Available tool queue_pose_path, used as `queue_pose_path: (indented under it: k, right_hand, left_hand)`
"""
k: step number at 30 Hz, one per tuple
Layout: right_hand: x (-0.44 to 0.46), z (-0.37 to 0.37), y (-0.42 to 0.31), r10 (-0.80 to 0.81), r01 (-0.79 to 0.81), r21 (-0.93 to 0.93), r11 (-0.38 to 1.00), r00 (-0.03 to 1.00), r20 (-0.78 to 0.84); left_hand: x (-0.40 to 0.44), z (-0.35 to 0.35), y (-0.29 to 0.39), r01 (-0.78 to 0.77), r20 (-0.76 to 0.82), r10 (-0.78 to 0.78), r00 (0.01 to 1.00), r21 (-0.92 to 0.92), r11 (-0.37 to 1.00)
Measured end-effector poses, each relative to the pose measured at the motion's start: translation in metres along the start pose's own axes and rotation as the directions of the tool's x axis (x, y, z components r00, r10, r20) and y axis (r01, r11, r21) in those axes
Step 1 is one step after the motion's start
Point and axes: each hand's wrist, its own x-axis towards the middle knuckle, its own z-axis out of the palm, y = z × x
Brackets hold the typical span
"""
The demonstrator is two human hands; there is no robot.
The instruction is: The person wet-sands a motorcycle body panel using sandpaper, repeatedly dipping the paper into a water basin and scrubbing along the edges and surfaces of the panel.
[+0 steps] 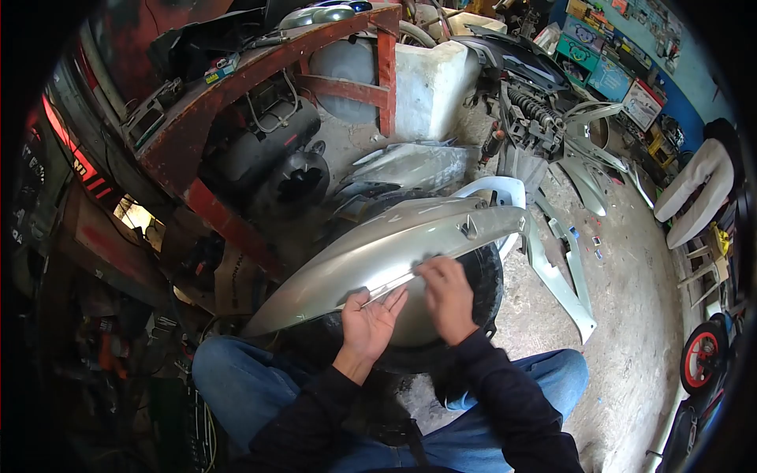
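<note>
A long silver motorcycle body panel (371, 244) lies tilted across a black round tub (490, 288) in front of my knees. My left hand (369, 325) is palm up at the panel's lower edge, its thumb and fingers against that edge, holding it. Just right of it, my right hand (448, 296) has its fingers bent together against the same edge. Something small and dark seems to sit under those fingertips, too hidden to name. The liquid-looking grey inside of the tub shows below the panel.
A red workbench (315, 39) stands at the upper left, with a dark tank (264, 130) beneath it. More panels (418, 165) lie behind the tub, and a pale narrow trim piece (556, 276) rests on the concrete floor. A partly stripped motorcycle (536, 110) stands farther back.
</note>
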Motion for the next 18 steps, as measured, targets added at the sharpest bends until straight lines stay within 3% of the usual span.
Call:
queue_pose_path:
  k: [3, 4, 7, 9, 10, 13, 15, 17, 18]
  right_hand:
    - [-0.011, 0.019, -0.007, -0.014, 0.014, -0.017, 1.000, 1.000, 0.000]
    - [-0.007, 0.019, -0.029, -0.128, 0.128, -0.001, 0.992, 0.991, 0.047]
    - [-0.005, 0.016, -0.010, -0.122, 0.123, -0.015, 0.992, 0.990, 0.073]
    - [0.003, 0.001, 0.030, 0.097, -0.096, -0.118, 0.988, 0.995, 0.002]
    - [0.000, 0.004, 0.029, 0.095, -0.094, -0.121, 0.988, 0.995, 0.003]
    - [-0.012, 0.019, -0.003, -0.114, 0.116, -0.043, 0.992, 0.992, 0.044]
    - [-0.011, 0.018, 0.001, -0.155, 0.154, 0.022, 0.988, 0.986, 0.068]
    - [-0.012, 0.015, 0.049, 0.149, -0.149, 0.011, 0.989, 0.989, -0.026]
    - [-0.002, 0.000, 0.059, 0.138, -0.144, -0.081, 0.986, 0.988, -0.075]
  left_hand:
    - [0.007, -0.004, -0.009, -0.078, -0.038, 0.079, 0.996, 0.039, 0.996]
    - [0.007, -0.006, -0.012, -0.136, -0.079, 0.142, 0.987, 0.077, 0.988]
    - [0.005, -0.007, -0.002, -0.023, -0.066, 0.018, 0.998, -0.076, 0.997]
    - [0.003, 0.004, 0.002, -0.041, -0.077, 0.041, 0.996, -0.001, 0.999]
    - [0.003, 0.003, 0.003, -0.044, -0.087, 0.045, 0.995, 0.013, 0.999]
    - [0.008, -0.009, 0.003, -0.046, -0.107, 0.046, 0.993, 0.003, 0.999]
    - [0.012, -0.014, 0.003, -0.043, -0.113, 0.041, 0.993, -0.014, 0.999]
    - [0.012, -0.015, 0.010, -0.060, -0.166, 0.060, 0.984, 0.006, 0.998]
    - [0.013, -0.017, 0.013, -0.059, -0.179, 0.056, 0.982, -0.010, 0.998]
